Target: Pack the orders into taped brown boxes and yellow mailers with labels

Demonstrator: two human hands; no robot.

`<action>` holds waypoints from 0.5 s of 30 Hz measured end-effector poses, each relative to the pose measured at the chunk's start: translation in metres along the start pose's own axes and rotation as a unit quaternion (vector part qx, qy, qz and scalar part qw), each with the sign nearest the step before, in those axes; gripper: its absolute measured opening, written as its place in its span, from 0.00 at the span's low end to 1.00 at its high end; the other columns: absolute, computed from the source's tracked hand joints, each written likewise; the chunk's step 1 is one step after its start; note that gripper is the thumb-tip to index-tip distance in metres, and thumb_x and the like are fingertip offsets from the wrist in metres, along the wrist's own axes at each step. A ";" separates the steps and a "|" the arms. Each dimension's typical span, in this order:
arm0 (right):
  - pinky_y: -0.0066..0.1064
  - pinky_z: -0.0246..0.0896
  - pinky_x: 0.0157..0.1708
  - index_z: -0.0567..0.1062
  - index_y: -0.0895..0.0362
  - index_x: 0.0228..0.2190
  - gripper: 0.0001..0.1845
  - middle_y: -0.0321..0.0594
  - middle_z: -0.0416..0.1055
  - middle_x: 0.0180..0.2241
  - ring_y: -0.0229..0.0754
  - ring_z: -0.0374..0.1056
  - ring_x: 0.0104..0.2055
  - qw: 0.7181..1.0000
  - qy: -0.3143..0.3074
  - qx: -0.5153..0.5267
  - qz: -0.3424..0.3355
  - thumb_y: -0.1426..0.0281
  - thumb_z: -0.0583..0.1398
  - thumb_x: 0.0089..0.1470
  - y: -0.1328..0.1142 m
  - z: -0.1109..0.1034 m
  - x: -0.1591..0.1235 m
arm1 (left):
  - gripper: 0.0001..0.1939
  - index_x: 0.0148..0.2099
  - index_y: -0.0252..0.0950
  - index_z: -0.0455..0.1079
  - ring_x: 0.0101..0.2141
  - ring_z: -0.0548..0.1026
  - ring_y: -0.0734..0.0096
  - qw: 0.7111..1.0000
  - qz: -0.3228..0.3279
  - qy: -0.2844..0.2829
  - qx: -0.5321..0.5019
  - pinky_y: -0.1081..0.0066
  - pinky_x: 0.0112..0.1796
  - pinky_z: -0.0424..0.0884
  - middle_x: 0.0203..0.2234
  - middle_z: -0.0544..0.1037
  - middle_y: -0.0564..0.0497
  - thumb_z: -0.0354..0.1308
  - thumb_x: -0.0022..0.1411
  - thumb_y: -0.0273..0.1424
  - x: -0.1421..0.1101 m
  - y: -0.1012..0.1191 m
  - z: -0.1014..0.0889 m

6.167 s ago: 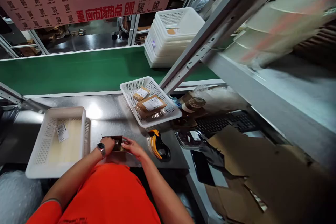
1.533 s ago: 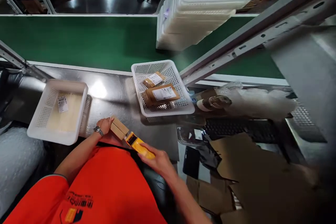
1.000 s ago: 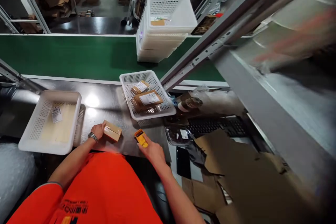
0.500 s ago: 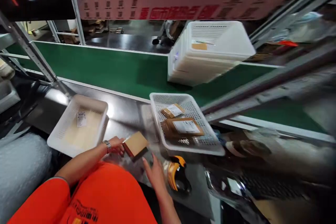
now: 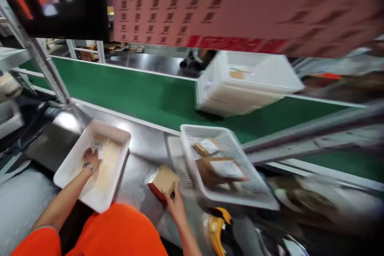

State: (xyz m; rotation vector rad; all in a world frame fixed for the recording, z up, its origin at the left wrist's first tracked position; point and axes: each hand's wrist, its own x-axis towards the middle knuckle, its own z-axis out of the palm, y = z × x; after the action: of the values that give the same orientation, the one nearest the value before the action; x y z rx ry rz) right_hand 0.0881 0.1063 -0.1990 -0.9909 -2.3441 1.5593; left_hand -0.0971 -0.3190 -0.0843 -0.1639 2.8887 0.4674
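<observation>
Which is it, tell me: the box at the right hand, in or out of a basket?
Out: the box sits on the metal table between the left basket and the right basket.

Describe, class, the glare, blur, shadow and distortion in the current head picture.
Head view: white glare on the metal table beside the left bin; head view: the pink sign's printed codes smear and stretch towards its right end; head view: brown box and right hand softly blurred; head view: lower right corner dark, detail lost.
</observation>
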 end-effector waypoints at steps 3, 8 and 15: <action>0.65 0.66 0.75 0.77 0.60 0.65 0.56 0.67 0.77 0.67 0.76 0.70 0.74 0.998 0.056 -0.002 -0.029 0.39 0.65 0.42 -0.012 -0.005 -0.002 | 0.26 0.73 0.33 0.81 0.76 0.70 0.35 0.995 0.055 -0.014 0.086 0.44 0.74 0.67 0.76 0.74 0.27 0.57 0.78 0.27 0.011 -0.021 0.026; 0.66 0.67 0.75 0.79 0.56 0.61 0.41 0.63 0.77 0.66 0.74 0.71 0.73 0.989 0.127 -0.033 -0.072 0.47 0.63 0.51 -0.015 -0.004 -0.012 | 0.28 0.74 0.36 0.81 0.75 0.73 0.37 0.980 0.109 -0.023 0.163 0.48 0.75 0.68 0.75 0.74 0.29 0.57 0.81 0.40 0.033 -0.036 0.056; 0.69 0.67 0.76 0.79 0.54 0.62 0.42 0.65 0.74 0.70 0.78 0.70 0.75 0.984 0.152 -0.006 -0.089 0.43 0.65 0.53 -0.017 -0.007 -0.021 | 0.20 0.54 0.38 0.92 0.69 0.80 0.35 0.989 0.138 0.030 0.034 0.47 0.72 0.75 0.65 0.86 0.36 0.64 0.68 0.37 0.034 -0.034 0.065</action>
State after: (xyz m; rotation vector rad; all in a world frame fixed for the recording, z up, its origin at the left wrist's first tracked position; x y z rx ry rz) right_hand 0.1002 0.0955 -0.1767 -0.9180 -2.1653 1.2345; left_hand -0.1134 -0.3326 -0.1623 0.2409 2.9942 0.4132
